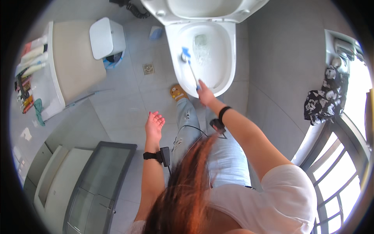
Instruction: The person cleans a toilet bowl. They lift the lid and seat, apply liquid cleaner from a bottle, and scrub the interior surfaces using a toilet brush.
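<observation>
My right hand [205, 94] grips the handle end of a toilet brush [191, 70] over the front rim of a white toilet bowl [230, 68]. The brush's blue and white head [185, 54] rests at or near the bowl's left inner wall and is slightly blurred. Water [202, 49] lies in the bottom of the bowl, and the seat and lid [204, 8] are raised. Off to the left, my left hand [155, 125] hangs in the air, palm up with its fingers loosely curled apart, holding nothing.
A white bin [102, 39] and a blue-and-white object [155, 32] stand left of the toilet, near a floor drain [148, 68]. Bottles and tubes crowd a counter [60, 84]. A grey-framed glass door [99, 178] is at lower left. Patterned black cloth [327, 96] hangs by the window at right.
</observation>
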A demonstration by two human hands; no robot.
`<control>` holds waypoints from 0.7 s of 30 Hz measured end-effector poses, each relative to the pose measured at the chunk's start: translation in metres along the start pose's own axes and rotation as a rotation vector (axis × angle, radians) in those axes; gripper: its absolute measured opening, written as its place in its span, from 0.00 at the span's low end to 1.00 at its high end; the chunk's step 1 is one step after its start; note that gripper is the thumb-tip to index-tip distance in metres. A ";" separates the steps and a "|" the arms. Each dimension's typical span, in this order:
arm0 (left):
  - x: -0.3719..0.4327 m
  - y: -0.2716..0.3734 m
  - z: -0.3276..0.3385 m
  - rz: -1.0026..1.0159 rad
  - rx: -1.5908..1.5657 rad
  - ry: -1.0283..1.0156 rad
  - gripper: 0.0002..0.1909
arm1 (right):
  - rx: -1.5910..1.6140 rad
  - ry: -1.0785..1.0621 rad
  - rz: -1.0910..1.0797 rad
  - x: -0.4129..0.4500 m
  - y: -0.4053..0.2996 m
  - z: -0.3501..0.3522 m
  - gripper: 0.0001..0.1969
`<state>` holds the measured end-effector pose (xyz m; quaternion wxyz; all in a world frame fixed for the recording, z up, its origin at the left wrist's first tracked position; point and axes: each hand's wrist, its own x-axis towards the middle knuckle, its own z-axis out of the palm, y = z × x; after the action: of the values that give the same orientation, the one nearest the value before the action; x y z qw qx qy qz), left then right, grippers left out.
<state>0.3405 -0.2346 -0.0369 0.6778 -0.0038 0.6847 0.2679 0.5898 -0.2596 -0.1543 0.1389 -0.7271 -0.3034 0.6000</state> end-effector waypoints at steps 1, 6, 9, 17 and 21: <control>-0.004 0.000 -0.023 -0.015 0.048 0.052 0.17 | 0.203 -0.076 0.078 0.007 -0.031 0.010 0.26; 0.008 -0.016 -0.062 -0.064 0.039 0.028 0.17 | 0.729 -0.103 0.173 0.023 -0.083 0.017 0.29; 0.011 -0.023 -0.086 -0.078 0.038 0.084 0.16 | 0.637 -0.168 0.237 -0.014 -0.070 0.044 0.28; 0.020 -0.023 -0.081 -0.096 0.069 0.023 0.14 | 1.121 -0.192 0.259 0.021 -0.110 0.019 0.22; 0.020 -0.019 -0.076 -0.088 0.146 0.012 0.14 | 1.559 -0.332 0.257 0.031 -0.124 0.004 0.22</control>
<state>0.2757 -0.2725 -0.0669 0.6832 0.0139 0.7058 0.1870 0.5548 -0.1451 -0.1091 0.4893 -0.3516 0.2718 0.7504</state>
